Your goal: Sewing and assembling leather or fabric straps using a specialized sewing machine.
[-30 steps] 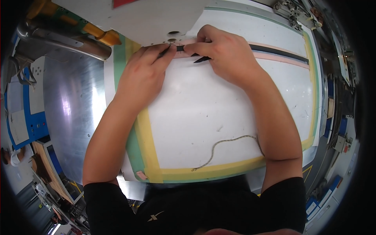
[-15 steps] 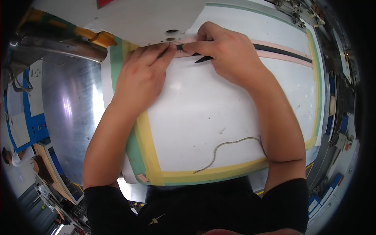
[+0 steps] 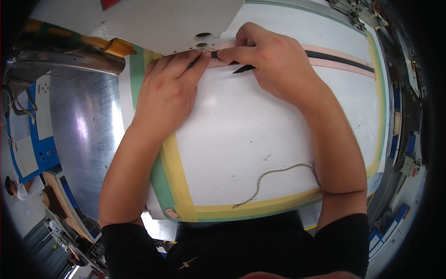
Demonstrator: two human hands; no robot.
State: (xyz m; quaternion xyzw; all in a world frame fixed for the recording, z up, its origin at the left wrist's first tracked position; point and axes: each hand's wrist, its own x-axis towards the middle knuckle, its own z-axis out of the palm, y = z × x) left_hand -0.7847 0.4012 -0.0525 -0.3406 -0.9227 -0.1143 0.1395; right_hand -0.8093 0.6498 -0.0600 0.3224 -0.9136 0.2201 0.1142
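Black strip [image 3: 340, 59] meets half-curled left hand [image 3: 169, 83], hold unclear; right hand [image 3: 281, 59] grips pointed tool [image 3: 244, 69] — gold emblem [image 3: 186, 264] on shirt [image 3: 241, 244].

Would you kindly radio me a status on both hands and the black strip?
Left hand, right hand: close together at black strip. Dark pointed piece juts from under right hand. Cord lies apart from strip.

A workshop — a pale machine panel [image 3: 181, 21] with holes, a shiny metal surface [image 3: 76, 153], a blue box [image 3: 42, 163] with buttons — all around.
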